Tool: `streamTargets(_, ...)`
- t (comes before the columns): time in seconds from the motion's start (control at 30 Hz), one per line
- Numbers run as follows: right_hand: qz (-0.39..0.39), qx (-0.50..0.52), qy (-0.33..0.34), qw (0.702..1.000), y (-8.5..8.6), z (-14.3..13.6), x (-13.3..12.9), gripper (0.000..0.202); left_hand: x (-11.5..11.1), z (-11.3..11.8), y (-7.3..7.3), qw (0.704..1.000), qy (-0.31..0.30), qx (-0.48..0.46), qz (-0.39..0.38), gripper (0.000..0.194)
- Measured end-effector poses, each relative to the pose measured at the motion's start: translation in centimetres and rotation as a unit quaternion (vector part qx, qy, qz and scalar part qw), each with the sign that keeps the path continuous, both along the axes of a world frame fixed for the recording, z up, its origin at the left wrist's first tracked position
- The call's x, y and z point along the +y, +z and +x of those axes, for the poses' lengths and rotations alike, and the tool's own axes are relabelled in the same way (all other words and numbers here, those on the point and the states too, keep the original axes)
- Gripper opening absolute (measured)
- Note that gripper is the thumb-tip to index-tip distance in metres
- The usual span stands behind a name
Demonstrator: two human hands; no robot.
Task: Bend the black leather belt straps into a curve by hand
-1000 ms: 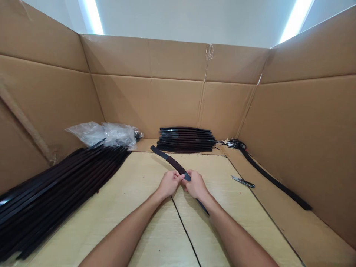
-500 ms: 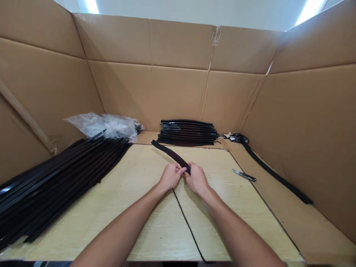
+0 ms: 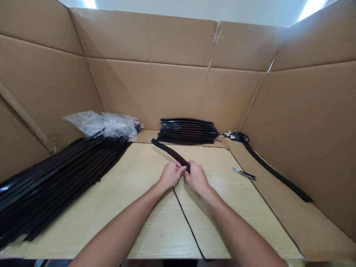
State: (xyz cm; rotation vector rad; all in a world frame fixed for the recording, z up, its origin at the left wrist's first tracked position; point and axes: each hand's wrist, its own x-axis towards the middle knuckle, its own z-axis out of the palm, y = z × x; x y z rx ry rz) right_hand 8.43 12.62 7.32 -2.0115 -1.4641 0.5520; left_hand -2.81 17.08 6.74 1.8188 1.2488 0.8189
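Note:
Both hands meet at the near end of a black strip [image 3: 174, 153], flat and slightly curved, which slants away to the upper left above the board. My left hand [image 3: 171, 174] is closed, thumb and fingers pinching at that end. Against it, my right hand [image 3: 196, 177] grips the same end from the right, its fingers partly hidden. A thin black cord [image 3: 187, 219] runs from beneath the hands down to the front edge of the board. To the right lies a pair of thread snips [image 3: 244, 173] with a dark handle.
A large pile of long black strips [image 3: 55, 178] covers the left side. A stack of shorter black strips [image 3: 186, 130] stands at the back, beside clear plastic bags [image 3: 111, 124]. On the right lie another black strip [image 3: 275, 174] and a dark tangle [image 3: 236, 136]. Cardboard walls [image 3: 178, 85] enclose the board.
The view has shifted very slightly. Both hands keep their grip on the strip's end, with hardly any visible movement.

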Motion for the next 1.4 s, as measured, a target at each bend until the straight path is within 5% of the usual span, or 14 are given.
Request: streamTargets(1.4, -0.008, -0.01, 0.001, 1.0, -0.15, -0.09, 0.2, 0.047, 0.21, -0.07, -0.27, 0.999, -0.006, 0.036, 0.019, 0.039)
